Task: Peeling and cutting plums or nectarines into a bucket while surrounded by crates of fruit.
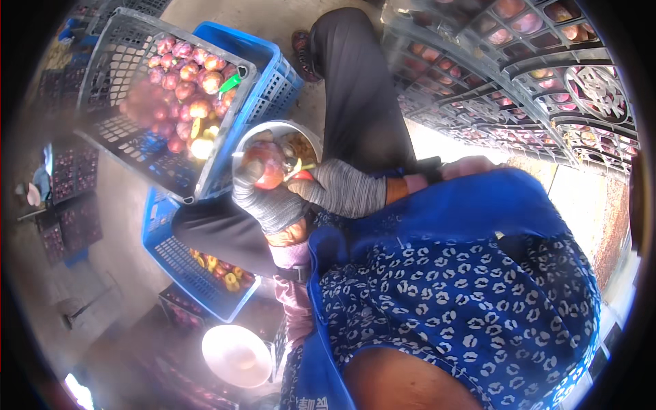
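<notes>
Gloved left hand [263, 198] cups a red fruit [264, 166]; the right hand [342, 188], at its 3 o'clock, pinches a small tool [301, 169] against it.

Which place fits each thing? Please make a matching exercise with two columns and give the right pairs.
Things:
1. red fruit
2. grey crate
3. pale round dish
4. metal bowl

Places:
A. low in the picture, beside the blue patterned apron
B. just behind the gloved hands
C. tilted at upper left, full of red fruit
D. in the gloved left hand

Pairs: 1-D, 2-C, 3-A, 4-B
</notes>
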`<control>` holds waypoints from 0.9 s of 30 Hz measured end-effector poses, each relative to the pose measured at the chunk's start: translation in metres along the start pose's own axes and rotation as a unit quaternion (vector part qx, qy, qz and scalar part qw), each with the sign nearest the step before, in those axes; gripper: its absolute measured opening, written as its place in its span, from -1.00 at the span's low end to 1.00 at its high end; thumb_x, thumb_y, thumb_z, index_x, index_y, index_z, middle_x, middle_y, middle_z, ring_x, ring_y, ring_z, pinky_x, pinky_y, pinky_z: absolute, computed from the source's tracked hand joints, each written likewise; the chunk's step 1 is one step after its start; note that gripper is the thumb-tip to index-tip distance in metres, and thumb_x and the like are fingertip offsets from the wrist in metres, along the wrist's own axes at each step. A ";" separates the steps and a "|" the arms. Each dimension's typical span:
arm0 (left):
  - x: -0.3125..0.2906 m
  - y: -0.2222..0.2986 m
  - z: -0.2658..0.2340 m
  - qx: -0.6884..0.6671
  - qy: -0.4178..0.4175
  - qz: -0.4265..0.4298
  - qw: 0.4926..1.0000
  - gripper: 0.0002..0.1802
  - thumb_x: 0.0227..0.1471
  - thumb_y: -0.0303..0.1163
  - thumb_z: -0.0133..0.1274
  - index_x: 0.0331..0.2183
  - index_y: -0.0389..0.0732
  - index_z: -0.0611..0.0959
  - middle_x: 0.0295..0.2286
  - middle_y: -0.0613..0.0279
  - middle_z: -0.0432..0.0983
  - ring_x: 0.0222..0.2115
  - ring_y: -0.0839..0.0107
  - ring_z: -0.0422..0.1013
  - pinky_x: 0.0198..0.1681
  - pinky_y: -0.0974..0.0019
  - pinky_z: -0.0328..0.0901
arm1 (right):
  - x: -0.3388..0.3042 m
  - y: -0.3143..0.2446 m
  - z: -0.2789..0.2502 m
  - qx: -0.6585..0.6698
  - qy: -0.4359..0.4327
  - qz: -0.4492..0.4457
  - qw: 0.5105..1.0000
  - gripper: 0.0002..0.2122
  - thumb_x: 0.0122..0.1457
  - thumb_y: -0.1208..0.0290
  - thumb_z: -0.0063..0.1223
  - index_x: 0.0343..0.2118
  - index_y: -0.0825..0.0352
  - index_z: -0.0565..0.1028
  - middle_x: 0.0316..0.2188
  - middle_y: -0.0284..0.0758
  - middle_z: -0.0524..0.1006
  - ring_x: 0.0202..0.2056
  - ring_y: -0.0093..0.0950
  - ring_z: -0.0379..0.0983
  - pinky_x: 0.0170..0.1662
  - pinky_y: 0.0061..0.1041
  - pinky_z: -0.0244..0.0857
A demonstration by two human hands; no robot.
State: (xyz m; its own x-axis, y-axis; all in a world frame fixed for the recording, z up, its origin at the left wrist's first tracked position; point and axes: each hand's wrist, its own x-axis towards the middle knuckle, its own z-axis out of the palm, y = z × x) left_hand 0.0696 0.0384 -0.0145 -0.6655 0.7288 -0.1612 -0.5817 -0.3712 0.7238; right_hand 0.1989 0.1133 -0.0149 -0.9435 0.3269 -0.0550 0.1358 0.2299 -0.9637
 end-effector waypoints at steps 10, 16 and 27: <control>0.003 -0.003 -0.003 0.125 -0.002 0.036 0.992 -0.39 -0.18 -0.15 0.13 -0.15 -0.39 0.42 -0.27 0.00 0.40 -0.24 0.21 0.36 -0.07 0.23 0.25 | 0.018 -0.020 -0.062 -0.018 -0.166 0.042 0.985 -0.69 0.24 0.17 -0.25 -0.38 0.30 0.45 -0.56 -0.18 0.47 -0.54 -0.32 0.42 -0.47 -0.37 0.31; 0.010 -0.011 -0.005 -0.012 0.004 0.034 0.999 -0.56 -0.16 -0.30 0.09 -0.25 -0.43 0.48 -0.41 0.07 0.44 -0.43 0.30 0.39 -0.26 0.29 0.31 | 0.006 0.019 0.008 -0.038 0.028 -0.023 0.999 -0.70 0.22 0.18 -0.24 -0.37 0.33 0.40 -0.54 -0.04 0.43 -0.41 -0.10 0.43 -0.32 -0.23 0.29; 0.009 -0.004 -0.020 0.125 -0.066 0.031 0.989 -0.36 -0.12 -0.15 0.11 -0.07 -0.37 0.37 -0.24 -0.01 0.39 -0.22 0.18 0.36 -0.04 0.19 0.25 | 0.023 -0.051 -0.071 0.012 -0.229 0.212 0.950 -0.62 0.24 0.11 -0.26 -0.39 0.40 0.41 -0.62 -0.14 0.43 -0.53 -0.22 0.43 -0.39 -0.33 0.29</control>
State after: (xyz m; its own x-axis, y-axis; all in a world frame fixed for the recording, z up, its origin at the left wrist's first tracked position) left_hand 0.0564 0.0352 -0.0322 -0.6196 0.7842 -0.0343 -0.3973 -0.2756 0.8753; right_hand 0.1920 0.1739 0.0511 -0.8394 -0.0485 -0.5414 0.5306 0.1435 -0.8354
